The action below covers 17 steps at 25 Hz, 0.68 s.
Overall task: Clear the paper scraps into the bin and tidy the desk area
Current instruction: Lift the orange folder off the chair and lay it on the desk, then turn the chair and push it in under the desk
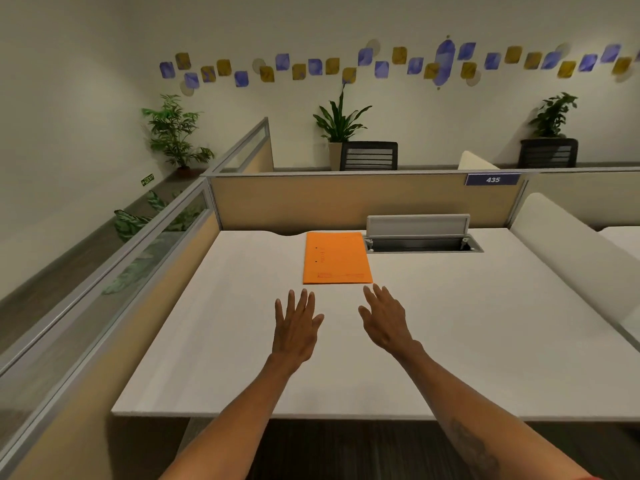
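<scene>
Reaching out over the white tabletop [450, 323], I have both hands flat and palm-down, fingers spread, each grip wide and holding nothing. My left hand [296, 327] sits just short of the near edge of the orange folder [336, 258]; my right hand [386, 320] is beside it, its fingertips close to the folder's near right corner, not touching as far as I can tell. The folder lies flat toward the back of the tabletop, its right edge just beside the open cable hatch [420, 237], whose grey lid stands raised. Behind both runs the tan partition [346, 199], carrying a blue tag reading 435 [492, 179]. A glass-topped divider [104, 271] closes the left side, and a cream curved screen [571, 251] the right. Bare surface spreads wide on both sides of my hands, up to the near edge. I see no paper scraps and no bin in this view.
</scene>
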{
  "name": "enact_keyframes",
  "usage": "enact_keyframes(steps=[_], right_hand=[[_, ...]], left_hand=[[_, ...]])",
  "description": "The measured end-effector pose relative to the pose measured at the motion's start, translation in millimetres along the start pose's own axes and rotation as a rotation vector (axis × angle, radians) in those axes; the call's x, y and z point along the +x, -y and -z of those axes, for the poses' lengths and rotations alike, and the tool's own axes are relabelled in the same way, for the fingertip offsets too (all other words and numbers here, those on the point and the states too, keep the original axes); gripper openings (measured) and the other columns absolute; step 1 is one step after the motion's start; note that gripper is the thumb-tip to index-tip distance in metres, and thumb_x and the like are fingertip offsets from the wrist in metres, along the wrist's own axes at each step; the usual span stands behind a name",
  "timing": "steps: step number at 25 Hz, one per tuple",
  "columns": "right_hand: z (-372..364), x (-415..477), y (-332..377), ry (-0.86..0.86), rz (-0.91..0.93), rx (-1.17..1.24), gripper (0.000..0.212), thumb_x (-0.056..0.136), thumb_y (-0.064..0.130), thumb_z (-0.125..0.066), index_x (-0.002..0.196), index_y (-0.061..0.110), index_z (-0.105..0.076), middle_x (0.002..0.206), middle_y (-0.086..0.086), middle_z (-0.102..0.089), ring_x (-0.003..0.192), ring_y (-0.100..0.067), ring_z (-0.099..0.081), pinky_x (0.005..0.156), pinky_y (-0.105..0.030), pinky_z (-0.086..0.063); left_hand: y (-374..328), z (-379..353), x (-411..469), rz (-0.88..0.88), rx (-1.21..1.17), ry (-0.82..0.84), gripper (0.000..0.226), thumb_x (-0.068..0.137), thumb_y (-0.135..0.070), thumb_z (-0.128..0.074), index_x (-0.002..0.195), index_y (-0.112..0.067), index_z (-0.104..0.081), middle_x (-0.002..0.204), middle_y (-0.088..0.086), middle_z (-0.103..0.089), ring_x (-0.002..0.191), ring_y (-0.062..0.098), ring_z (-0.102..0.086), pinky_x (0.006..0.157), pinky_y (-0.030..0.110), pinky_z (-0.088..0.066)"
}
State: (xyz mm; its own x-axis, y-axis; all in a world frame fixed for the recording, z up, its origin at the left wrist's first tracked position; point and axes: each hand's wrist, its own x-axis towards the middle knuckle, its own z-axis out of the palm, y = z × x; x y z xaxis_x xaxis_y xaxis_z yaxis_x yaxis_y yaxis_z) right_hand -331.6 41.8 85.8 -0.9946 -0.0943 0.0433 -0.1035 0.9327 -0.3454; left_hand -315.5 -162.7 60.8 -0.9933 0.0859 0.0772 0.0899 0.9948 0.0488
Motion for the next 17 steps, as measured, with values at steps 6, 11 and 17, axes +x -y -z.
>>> enact_keyframes(steps=[6, 11, 17], right_hand=[[4, -78, 2, 0.02, -0.013, -0.01, 0.055, 0.108, 0.04, -0.028, 0.159, 0.023, -0.013, 0.168, -0.005, -0.006, 0.155, -0.027, -0.001, 0.123, -0.051, -0.008], [5, -134, -10, 0.029, -0.021, -0.028, 0.058, 0.107, 0.047, -0.022, 0.159, 0.03, -0.004, 0.168, -0.001, 0.006, 0.155, -0.024, 0.008, 0.123, -0.051, 0.002], [20, -183, -50, 0.027, 0.0, -0.01, 0.059, 0.106, 0.05, -0.02, 0.159, 0.03, -0.002, 0.168, -0.001, 0.005, 0.155, -0.022, 0.009, 0.123, -0.049, 0.003]], left_hand=[[-17, 8, -72, 0.025, 0.007, 0.005, 0.065, 0.104, -0.051, -0.014, 0.158, -0.021, 0.005, 0.166, 0.005, 0.012, 0.151, 0.032, 0.018, 0.114, 0.055, 0.02], [-52, 11, -116, 0.066, 0.001, 0.018, 0.068, 0.103, -0.053, -0.013, 0.158, -0.019, 0.008, 0.165, 0.007, 0.015, 0.15, 0.033, 0.02, 0.116, 0.056, 0.017], [-103, 19, -159, 0.097, -0.068, 0.044, 0.067, 0.103, -0.054, -0.009, 0.158, -0.019, 0.007, 0.166, 0.005, 0.013, 0.15, 0.03, 0.02, 0.118, 0.054, 0.016]])
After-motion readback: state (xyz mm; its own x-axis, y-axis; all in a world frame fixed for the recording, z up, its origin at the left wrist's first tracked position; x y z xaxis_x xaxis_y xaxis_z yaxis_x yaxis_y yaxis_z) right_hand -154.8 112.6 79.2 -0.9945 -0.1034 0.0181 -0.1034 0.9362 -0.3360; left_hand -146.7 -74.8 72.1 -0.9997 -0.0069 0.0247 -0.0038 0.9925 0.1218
